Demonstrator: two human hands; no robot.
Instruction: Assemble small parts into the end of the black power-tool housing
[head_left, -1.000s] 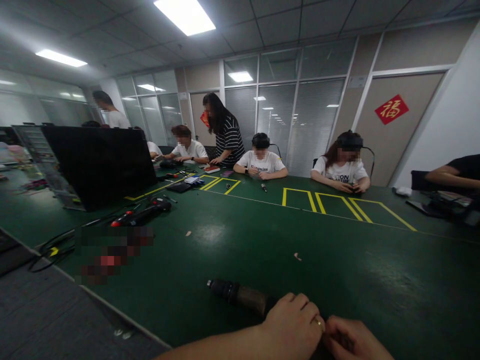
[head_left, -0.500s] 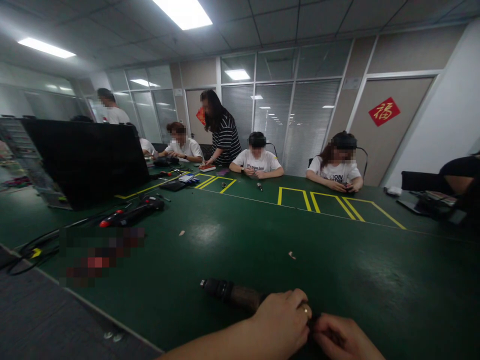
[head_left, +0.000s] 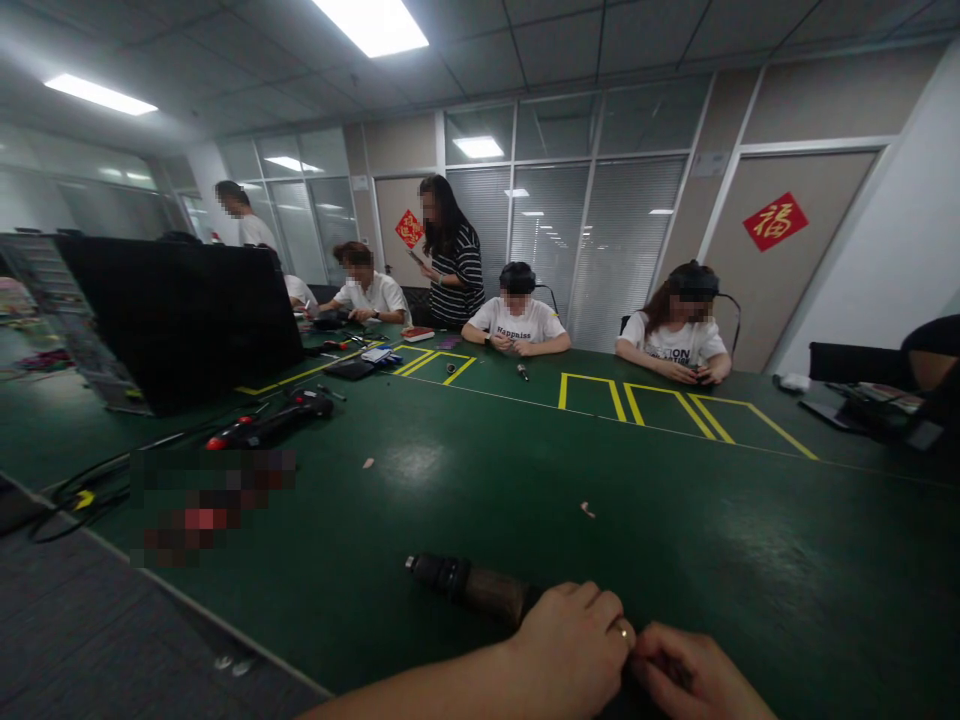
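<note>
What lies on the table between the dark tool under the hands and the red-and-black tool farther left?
Head view: between the dark tool and the red-and-black tool lies bare green table; a small pale scrap sits just beside.

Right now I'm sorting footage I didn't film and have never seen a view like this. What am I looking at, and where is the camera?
The camera sits on a person's head, looking forward and down, so the two bare hands at the bottom edge are the wearer's own. The left hand, with a ring, covers the rear of a dark cylindrical tool lying on the green table; the right hand meets it there. What the fingers grip is hidden. Farther left lies a red and black power tool. Other people sit across the table.
</note>
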